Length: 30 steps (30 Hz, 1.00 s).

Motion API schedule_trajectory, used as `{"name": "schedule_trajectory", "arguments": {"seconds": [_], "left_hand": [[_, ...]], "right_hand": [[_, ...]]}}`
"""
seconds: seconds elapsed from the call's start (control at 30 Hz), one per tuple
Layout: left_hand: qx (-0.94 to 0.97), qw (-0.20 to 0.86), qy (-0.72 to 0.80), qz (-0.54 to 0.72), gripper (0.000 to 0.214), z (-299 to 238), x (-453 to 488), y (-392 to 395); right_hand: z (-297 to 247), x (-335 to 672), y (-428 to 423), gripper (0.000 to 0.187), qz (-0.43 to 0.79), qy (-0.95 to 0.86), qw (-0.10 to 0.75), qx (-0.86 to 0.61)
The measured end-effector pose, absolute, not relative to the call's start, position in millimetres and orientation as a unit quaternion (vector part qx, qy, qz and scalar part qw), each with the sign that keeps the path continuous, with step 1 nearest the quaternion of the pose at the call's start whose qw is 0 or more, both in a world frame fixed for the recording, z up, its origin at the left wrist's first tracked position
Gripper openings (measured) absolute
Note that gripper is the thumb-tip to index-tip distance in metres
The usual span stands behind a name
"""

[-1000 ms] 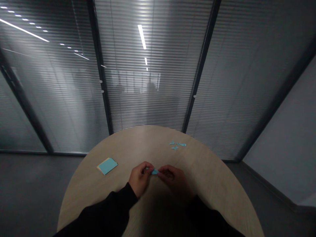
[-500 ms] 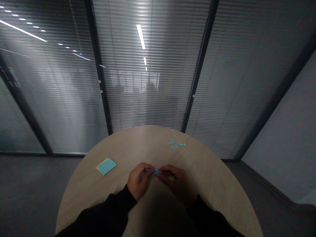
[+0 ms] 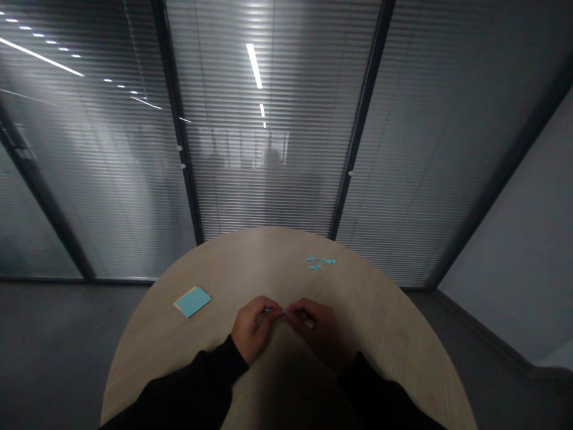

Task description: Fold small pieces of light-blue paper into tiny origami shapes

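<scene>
Between my left hand (image 3: 253,330) and my right hand (image 3: 319,333) is a narrow strip of folded blue paper (image 3: 274,310). Both hands pinch it with their fingertips, and the fingers hide most of it. Both hands are above the round light-wood table (image 3: 250,257) near its front. A stack of blue paper squares (image 3: 192,301) with a yellow sheet under it lies to the left of my hands. Farther off at the right, several small folded blue paper pieces (image 3: 320,261) lie close together.
The round table's far rim ends near a glass partition (image 3: 268,191) with slatted blinds and dark metal frames. A grey floor (image 3: 54,334) surrounds the table on both sides. My black sleeves reach in from the bottom edge.
The blue paper between my hands now looks thinner and narrower. My hands have drawn slightly closer around it. The view has shifted very slightly.
</scene>
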<state>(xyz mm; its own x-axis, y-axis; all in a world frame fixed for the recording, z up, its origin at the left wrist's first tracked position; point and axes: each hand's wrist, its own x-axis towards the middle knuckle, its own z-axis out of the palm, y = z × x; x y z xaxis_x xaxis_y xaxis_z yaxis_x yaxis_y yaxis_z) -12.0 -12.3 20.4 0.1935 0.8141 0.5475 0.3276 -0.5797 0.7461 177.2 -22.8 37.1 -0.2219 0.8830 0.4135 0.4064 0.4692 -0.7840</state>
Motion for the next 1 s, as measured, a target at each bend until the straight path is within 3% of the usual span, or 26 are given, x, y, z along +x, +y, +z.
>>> {"name": "schedule_trajectory", "arguments": {"seconds": [0.57, 1.0], "left_hand": [[0.727, 0.280, 0.391, 0.490, 0.023, 20.1, -9.2, -13.2], [0.600, 0.393, 0.438, 0.542, 0.038, 10.9, -10.5, -1.2]], "right_hand": [[39.3, 174.3, -23.4, 0.022, 0.257, -0.741, 0.437, -0.440], [33.4, 183.9, -13.9, 0.033, 0.371, -0.643, 0.481, -0.466]]}}
